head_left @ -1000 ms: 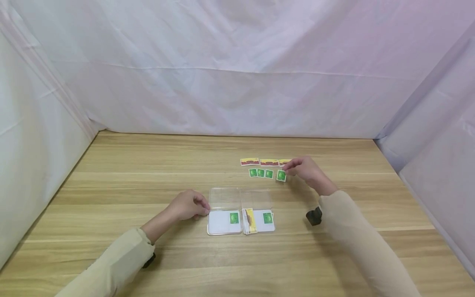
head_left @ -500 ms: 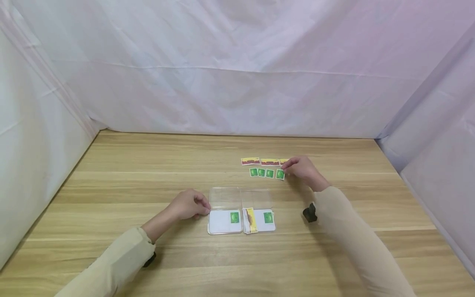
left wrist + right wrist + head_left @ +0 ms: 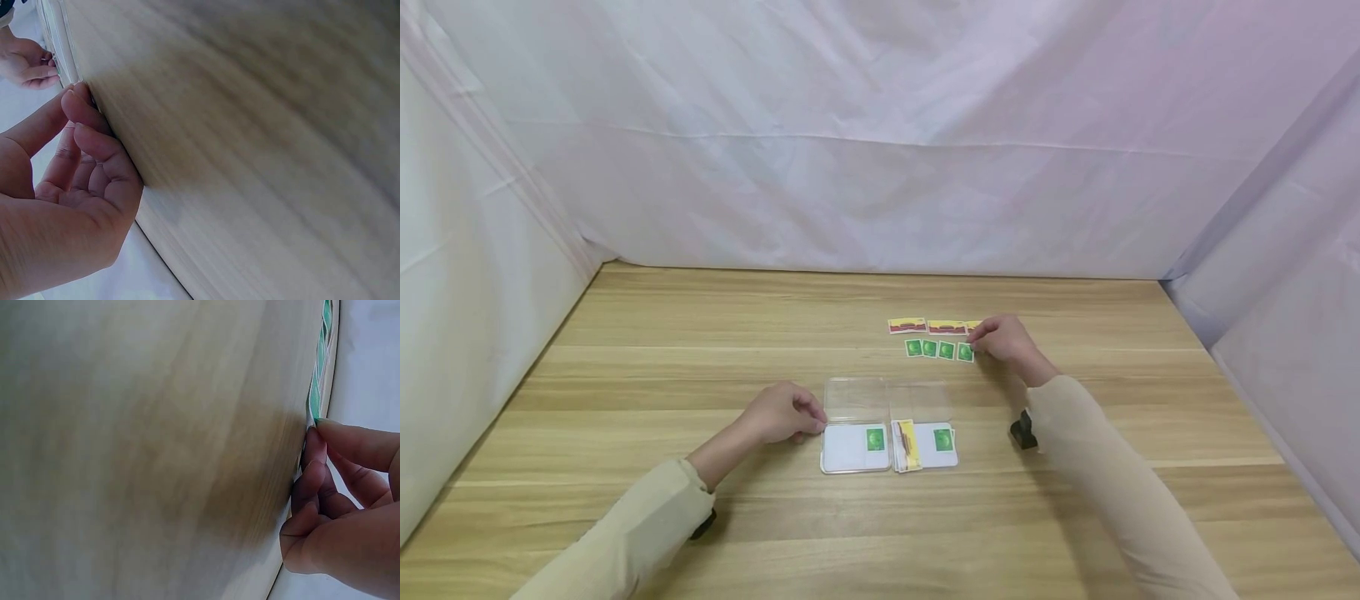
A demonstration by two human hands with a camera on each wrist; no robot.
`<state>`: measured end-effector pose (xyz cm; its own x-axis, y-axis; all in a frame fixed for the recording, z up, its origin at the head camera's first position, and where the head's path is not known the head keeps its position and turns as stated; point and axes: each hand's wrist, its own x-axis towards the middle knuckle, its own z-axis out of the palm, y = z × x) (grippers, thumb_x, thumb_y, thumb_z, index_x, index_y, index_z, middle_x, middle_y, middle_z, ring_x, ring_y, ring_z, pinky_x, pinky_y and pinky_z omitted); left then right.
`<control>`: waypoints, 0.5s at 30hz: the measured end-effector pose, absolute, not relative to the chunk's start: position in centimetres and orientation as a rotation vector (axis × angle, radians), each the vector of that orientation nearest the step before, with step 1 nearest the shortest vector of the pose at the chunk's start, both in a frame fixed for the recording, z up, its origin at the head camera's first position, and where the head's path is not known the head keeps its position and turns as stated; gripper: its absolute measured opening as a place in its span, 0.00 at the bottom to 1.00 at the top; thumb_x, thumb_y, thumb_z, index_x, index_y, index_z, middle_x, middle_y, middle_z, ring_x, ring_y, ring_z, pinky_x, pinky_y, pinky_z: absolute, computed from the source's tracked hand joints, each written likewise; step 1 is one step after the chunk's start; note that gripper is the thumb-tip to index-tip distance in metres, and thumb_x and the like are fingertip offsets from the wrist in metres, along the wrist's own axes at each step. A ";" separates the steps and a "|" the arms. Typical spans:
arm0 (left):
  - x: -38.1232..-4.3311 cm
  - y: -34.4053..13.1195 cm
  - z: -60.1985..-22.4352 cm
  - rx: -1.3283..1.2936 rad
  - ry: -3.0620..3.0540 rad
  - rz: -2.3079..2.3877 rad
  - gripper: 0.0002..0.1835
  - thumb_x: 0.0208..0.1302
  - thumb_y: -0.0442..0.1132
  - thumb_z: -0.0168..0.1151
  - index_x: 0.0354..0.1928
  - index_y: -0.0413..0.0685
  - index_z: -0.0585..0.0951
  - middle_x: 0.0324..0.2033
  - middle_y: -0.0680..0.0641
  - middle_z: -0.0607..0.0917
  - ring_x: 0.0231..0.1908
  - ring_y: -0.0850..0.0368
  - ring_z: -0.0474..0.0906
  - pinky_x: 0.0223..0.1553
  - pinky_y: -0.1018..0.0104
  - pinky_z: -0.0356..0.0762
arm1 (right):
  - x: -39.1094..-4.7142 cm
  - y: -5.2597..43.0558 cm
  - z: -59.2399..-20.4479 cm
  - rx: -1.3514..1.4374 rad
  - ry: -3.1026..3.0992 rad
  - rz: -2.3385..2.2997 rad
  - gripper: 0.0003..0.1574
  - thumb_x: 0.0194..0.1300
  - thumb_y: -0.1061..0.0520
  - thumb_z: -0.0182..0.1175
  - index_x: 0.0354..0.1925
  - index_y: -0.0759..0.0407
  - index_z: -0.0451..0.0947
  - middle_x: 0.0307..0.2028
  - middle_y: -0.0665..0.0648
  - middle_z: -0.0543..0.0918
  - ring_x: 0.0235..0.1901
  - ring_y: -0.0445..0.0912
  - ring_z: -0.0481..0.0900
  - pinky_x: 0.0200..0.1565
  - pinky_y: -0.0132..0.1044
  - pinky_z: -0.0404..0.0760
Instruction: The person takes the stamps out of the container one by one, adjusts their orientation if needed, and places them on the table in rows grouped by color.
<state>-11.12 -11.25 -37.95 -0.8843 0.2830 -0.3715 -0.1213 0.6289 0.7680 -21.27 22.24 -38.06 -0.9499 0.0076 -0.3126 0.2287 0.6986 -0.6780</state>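
Your left hand, one: thumb and forefinger drawn together with no plain gap, pinching a clear case at its left edge, near the fold.

Clear case, one: open on the table, two see-through panels at the back.

White cards, two: the left card sat in the front left tray, a green stamp at its right end; the right card lay beside it, a yellow stamp slanting across its left end and another green stamp at its right.

Yellow-and-red stamps, three: a row behind the case, the last partly covered.

Loose green stamps, four: a row just in front of the yellow-and-red ones. By judgement, your rows were nearly set, with the rightmost green stamp placed but not released; the stamps on the cards seemed left to handle.

Your right hand, one: thumb and forefinger closed together on the right edge of that rightmost stamp, which lay to the left of your fingertips.
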 end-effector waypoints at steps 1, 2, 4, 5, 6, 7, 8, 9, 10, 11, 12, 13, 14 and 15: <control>-11.1 -11.3 -38.0 0.129 2.391 1.174 0.02 0.53 0.31 0.67 0.28 0.40 0.83 0.19 0.51 0.79 0.19 0.59 0.72 0.24 0.69 0.68 | -21.3 22.2 -38.1 0.187 2.626 -1.103 0.08 0.59 0.69 0.57 0.38 0.69 0.80 0.42 0.64 0.76 0.40 0.52 0.68 0.39 0.37 0.68; -11.1 -11.3 -38.0 0.132 2.394 1.171 0.02 0.53 0.31 0.67 0.28 0.40 0.83 0.19 0.51 0.79 0.19 0.59 0.72 0.24 0.69 0.68 | -21.3 22.2 -38.1 0.186 2.630 -1.101 0.08 0.59 0.69 0.57 0.38 0.69 0.80 0.42 0.63 0.77 0.39 0.52 0.68 0.38 0.37 0.68; -11.1 -11.2 -38.1 0.125 2.398 1.169 0.02 0.53 0.31 0.67 0.28 0.40 0.82 0.19 0.51 0.78 0.19 0.59 0.72 0.24 0.68 0.68 | -21.3 22.2 -38.1 0.179 2.639 -1.099 0.08 0.59 0.69 0.57 0.38 0.70 0.80 0.40 0.63 0.77 0.38 0.51 0.68 0.36 0.36 0.69; -11.1 -11.2 -38.1 0.124 2.399 1.166 0.02 0.53 0.31 0.67 0.28 0.40 0.82 0.19 0.51 0.78 0.19 0.59 0.72 0.25 0.68 0.68 | -21.4 22.1 -38.2 0.179 2.642 -1.100 0.08 0.59 0.69 0.58 0.37 0.70 0.80 0.40 0.63 0.77 0.37 0.51 0.68 0.35 0.36 0.69; -11.1 -11.2 -38.1 0.120 2.401 1.165 0.02 0.53 0.31 0.67 0.28 0.40 0.82 0.19 0.51 0.78 0.19 0.59 0.72 0.25 0.68 0.68 | -21.3 22.1 -38.2 0.179 2.645 -1.098 0.07 0.58 0.69 0.58 0.37 0.69 0.80 0.39 0.63 0.77 0.37 0.51 0.68 0.35 0.35 0.69; -11.1 -11.2 -38.1 0.120 2.401 1.164 0.02 0.53 0.32 0.67 0.28 0.40 0.82 0.19 0.51 0.78 0.19 0.59 0.72 0.25 0.68 0.68 | -21.3 22.1 -38.2 0.174 2.650 -1.094 0.07 0.58 0.69 0.58 0.37 0.69 0.80 0.39 0.63 0.77 0.36 0.51 0.68 0.34 0.35 0.69; -11.1 -11.2 -38.1 0.121 2.402 1.162 0.02 0.53 0.32 0.67 0.28 0.40 0.82 0.19 0.51 0.78 0.19 0.59 0.72 0.25 0.68 0.68 | -21.3 22.0 -38.2 0.168 2.654 -1.090 0.07 0.58 0.69 0.58 0.37 0.69 0.80 0.39 0.63 0.78 0.36 0.50 0.68 0.34 0.35 0.69; -11.1 -11.2 -38.0 0.118 2.401 1.163 0.02 0.53 0.31 0.67 0.28 0.40 0.82 0.19 0.51 0.78 0.19 0.59 0.72 0.24 0.68 0.68 | -21.4 22.0 -38.2 0.167 2.654 -1.091 0.07 0.58 0.69 0.58 0.36 0.69 0.80 0.39 0.62 0.78 0.36 0.50 0.68 0.35 0.35 0.68; -11.0 -11.2 -38.0 0.120 2.400 1.163 0.02 0.53 0.31 0.67 0.28 0.40 0.82 0.19 0.51 0.78 0.19 0.59 0.72 0.24 0.69 0.67 | -21.4 21.9 -38.2 0.164 2.654 -1.091 0.07 0.58 0.69 0.58 0.36 0.69 0.80 0.39 0.62 0.78 0.36 0.50 0.68 0.35 0.35 0.68; -11.0 -11.2 -37.9 0.115 2.399 1.165 0.02 0.53 0.31 0.67 0.28 0.41 0.82 0.19 0.51 0.78 0.19 0.59 0.72 0.24 0.69 0.67 | -21.3 21.9 -38.3 0.163 2.655 -1.091 0.07 0.58 0.69 0.57 0.36 0.69 0.80 0.39 0.62 0.78 0.36 0.50 0.68 0.35 0.36 0.68; -11.0 -11.2 -37.9 0.117 2.397 1.165 0.02 0.53 0.31 0.67 0.28 0.41 0.82 0.19 0.51 0.79 0.19 0.59 0.72 0.24 0.69 0.67 | -21.4 21.9 -38.3 0.165 2.654 -1.091 0.07 0.58 0.69 0.57 0.35 0.69 0.80 0.39 0.62 0.78 0.36 0.50 0.68 0.35 0.36 0.68; -10.9 -11.2 -37.8 0.115 2.396 1.167 0.02 0.53 0.31 0.67 0.28 0.41 0.83 0.19 0.51 0.79 0.19 0.59 0.72 0.24 0.69 0.67 | -21.4 21.8 -38.3 0.165 2.652 -1.092 0.06 0.58 0.69 0.57 0.35 0.69 0.80 0.39 0.62 0.77 0.37 0.50 0.68 0.36 0.36 0.68; -10.9 -11.2 -37.8 0.116 2.396 1.165 0.02 0.53 0.31 0.67 0.29 0.41 0.83 0.19 0.51 0.79 0.19 0.59 0.72 0.24 0.69 0.67 | -21.4 21.8 -38.3 0.169 2.648 -1.096 0.06 0.58 0.69 0.57 0.35 0.68 0.80 0.39 0.62 0.77 0.37 0.51 0.68 0.36 0.36 0.68; -10.9 -11.1 -37.7 0.117 2.395 1.165 0.02 0.53 0.31 0.67 0.29 0.41 0.83 0.19 0.50 0.79 0.19 0.59 0.72 0.24 0.69 0.67 | -21.4 21.7 -38.3 0.169 2.646 -1.099 0.06 0.58 0.69 0.57 0.35 0.68 0.80 0.39 0.62 0.77 0.37 0.51 0.68 0.37 0.37 0.68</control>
